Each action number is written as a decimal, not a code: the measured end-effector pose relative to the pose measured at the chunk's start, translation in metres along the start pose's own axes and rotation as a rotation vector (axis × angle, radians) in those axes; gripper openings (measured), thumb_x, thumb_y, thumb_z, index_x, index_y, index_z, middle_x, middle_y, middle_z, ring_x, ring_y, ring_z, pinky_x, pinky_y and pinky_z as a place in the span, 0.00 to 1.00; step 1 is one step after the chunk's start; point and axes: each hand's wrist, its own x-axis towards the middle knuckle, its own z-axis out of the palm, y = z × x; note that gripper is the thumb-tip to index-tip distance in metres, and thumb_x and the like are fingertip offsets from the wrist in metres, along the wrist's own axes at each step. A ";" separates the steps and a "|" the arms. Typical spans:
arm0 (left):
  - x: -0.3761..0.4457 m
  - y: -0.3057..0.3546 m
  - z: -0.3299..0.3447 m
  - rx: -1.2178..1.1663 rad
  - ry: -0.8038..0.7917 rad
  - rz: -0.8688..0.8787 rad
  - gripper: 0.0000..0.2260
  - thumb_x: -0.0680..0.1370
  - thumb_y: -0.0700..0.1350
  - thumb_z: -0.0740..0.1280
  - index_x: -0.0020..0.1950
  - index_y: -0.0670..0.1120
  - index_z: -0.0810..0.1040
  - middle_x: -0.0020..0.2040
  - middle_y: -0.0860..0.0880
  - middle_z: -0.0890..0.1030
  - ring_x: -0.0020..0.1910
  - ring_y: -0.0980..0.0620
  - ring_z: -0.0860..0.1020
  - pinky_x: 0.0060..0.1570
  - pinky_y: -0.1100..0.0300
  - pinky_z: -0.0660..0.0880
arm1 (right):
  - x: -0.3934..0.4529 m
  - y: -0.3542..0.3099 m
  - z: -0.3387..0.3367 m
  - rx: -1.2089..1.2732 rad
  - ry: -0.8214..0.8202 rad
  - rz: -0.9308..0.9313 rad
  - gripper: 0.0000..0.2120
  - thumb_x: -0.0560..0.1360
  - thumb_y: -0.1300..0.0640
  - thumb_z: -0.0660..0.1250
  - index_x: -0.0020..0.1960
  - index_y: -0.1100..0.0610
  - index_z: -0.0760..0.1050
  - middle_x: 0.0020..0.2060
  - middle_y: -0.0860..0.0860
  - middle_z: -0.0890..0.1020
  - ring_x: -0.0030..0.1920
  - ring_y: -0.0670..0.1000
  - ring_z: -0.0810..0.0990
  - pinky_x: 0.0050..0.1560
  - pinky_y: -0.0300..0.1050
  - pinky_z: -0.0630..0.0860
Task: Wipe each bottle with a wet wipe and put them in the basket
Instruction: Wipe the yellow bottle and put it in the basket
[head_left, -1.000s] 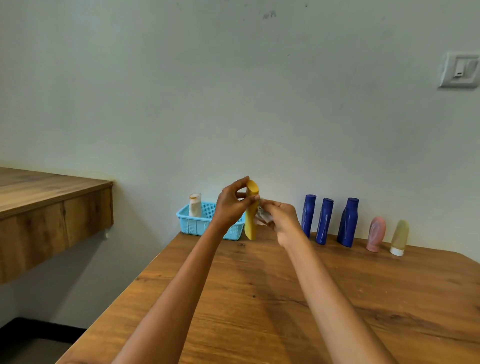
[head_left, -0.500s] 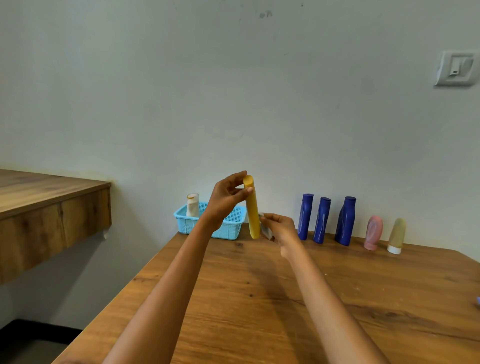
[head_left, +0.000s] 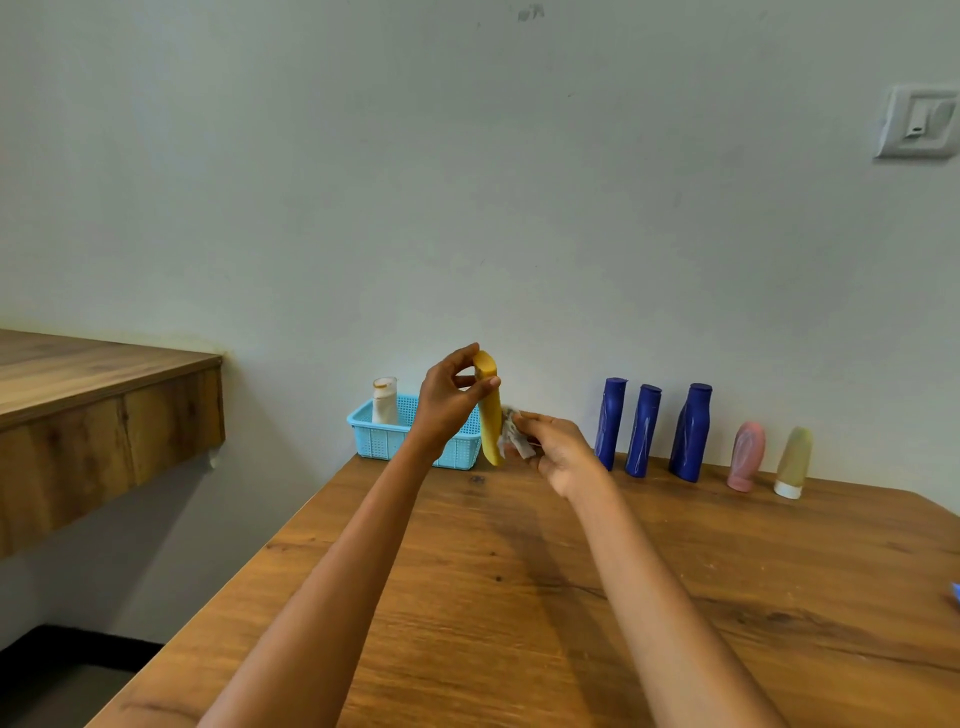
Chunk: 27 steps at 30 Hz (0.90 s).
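We cannot see the middle of the blue basket (head_left: 382, 441): the left hand (head_left: 445, 402) covers it. The right hand (head_left: 561, 449) hides much of the crumpled wet wipe (head_left: 511, 434). A blue scrap (head_left: 955, 592) is cut off at the right edge; we cannot tell what it is.

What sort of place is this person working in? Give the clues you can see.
Probably an ordinary indoor room, perhaps in a home. Clues: a plain painted wall with a light switch, a wooden table pushed against it, and a wooden counter alongside.
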 end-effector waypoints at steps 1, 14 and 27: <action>0.000 -0.001 -0.001 0.007 0.010 0.002 0.26 0.74 0.42 0.70 0.70 0.43 0.67 0.63 0.45 0.75 0.56 0.50 0.77 0.47 0.67 0.76 | -0.001 -0.002 0.000 0.044 0.002 -0.009 0.04 0.76 0.63 0.65 0.47 0.62 0.78 0.39 0.56 0.81 0.38 0.50 0.80 0.34 0.40 0.78; 0.042 0.009 -0.047 0.082 0.227 -0.045 0.28 0.72 0.41 0.72 0.70 0.42 0.68 0.62 0.43 0.75 0.57 0.48 0.76 0.51 0.60 0.76 | 0.027 -0.017 0.043 0.041 0.077 -0.208 0.08 0.77 0.64 0.64 0.54 0.62 0.78 0.38 0.53 0.79 0.38 0.51 0.79 0.41 0.40 0.79; 0.155 -0.040 -0.107 0.350 0.340 -0.238 0.32 0.69 0.46 0.76 0.68 0.38 0.69 0.65 0.41 0.72 0.62 0.44 0.72 0.57 0.57 0.70 | 0.119 -0.005 0.104 -0.164 0.097 -0.237 0.10 0.75 0.61 0.68 0.55 0.62 0.80 0.49 0.58 0.82 0.51 0.57 0.81 0.56 0.52 0.78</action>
